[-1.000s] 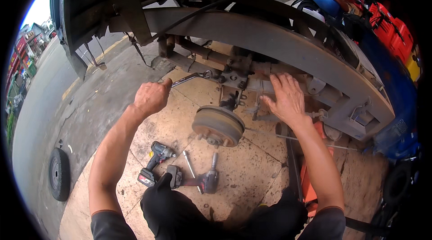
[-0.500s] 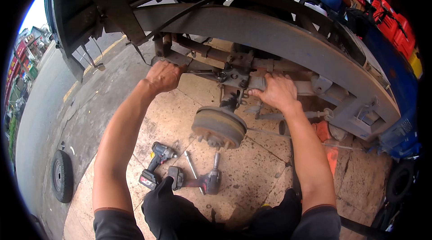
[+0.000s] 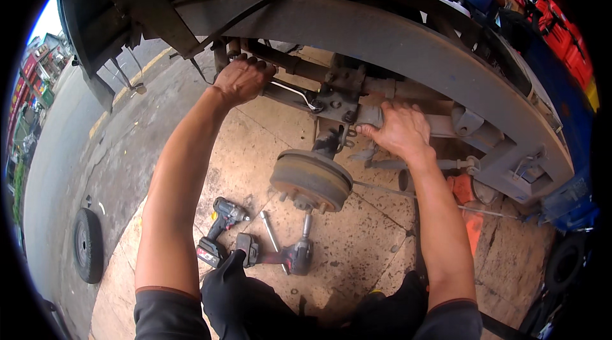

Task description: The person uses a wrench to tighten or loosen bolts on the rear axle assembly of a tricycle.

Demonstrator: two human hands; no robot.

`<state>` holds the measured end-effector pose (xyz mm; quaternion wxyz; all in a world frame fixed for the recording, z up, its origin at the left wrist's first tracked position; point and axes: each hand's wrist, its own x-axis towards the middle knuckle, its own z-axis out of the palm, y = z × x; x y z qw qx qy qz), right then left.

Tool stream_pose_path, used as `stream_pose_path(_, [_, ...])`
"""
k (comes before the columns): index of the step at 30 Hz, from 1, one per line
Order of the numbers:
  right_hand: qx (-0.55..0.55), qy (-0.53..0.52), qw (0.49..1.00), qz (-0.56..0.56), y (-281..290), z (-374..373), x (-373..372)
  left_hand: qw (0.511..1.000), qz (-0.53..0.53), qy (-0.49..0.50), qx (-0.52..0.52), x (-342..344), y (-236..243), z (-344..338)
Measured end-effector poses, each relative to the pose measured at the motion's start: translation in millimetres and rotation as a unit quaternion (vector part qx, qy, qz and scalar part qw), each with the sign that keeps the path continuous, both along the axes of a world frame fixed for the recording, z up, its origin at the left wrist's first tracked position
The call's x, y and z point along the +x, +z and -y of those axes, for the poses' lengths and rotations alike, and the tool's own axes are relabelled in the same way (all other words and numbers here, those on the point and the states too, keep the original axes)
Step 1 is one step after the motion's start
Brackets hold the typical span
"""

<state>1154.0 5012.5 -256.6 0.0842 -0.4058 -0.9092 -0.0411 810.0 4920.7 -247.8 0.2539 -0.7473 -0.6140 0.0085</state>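
Observation:
I look down at the underside of a raised vehicle. My left hand (image 3: pixel 242 78) is closed on the handle end of a long silver wrench (image 3: pixel 298 95), whose other end sits on a bolt at a grey axle bracket (image 3: pixel 341 101). My right hand (image 3: pixel 398 131) lies on the axle housing just right of that bracket, fingers curled over the metal. A round brake drum hub (image 3: pixel 311 178) hangs below, between my forearms.
On the plywood floor lie a cordless drill (image 3: pixel 220 225), an impact wrench (image 3: pixel 287 254) and a loose socket extension (image 3: pixel 269 231). A small wheel (image 3: pixel 88 245) lies on the concrete at left. The curved grey fender frame (image 3: pixel 408 46) arches overhead. An orange jack stand (image 3: pixel 465 196) stands at right.
My left hand has swung the wrench handle up and toward the frame. My right hand slid left along the axle toward the bracket. My head moved closer.

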Motion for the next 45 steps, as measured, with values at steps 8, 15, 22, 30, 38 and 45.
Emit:
stream_pose_path(8, [-0.007,0.0,1.0,-0.009,1,2,3,0.987,0.026,0.117,-0.109,8,3,12])
stream_pose_path(15, [-0.021,0.011,1.0,0.006,2,-2,5,0.99,0.034,0.133,-0.024,29,4,26])
stream_pose_path(22, [-0.044,0.044,0.998,-0.005,10,-4,5,0.956,-0.01,0.28,-0.082,68,18,59])
stream_pose_path(30, [-0.037,0.029,0.999,-0.008,3,-10,16,0.914,0.058,0.381,-0.126,235,25,94])
stream_pose_path(38, [-0.057,0.032,0.998,-0.022,-1,-6,7,0.935,0.021,0.334,-0.114,183,47,102])
stream_pose_path(45, [-0.043,0.016,0.999,-0.026,-1,-7,8,0.95,-0.034,0.281,-0.133,181,48,98])
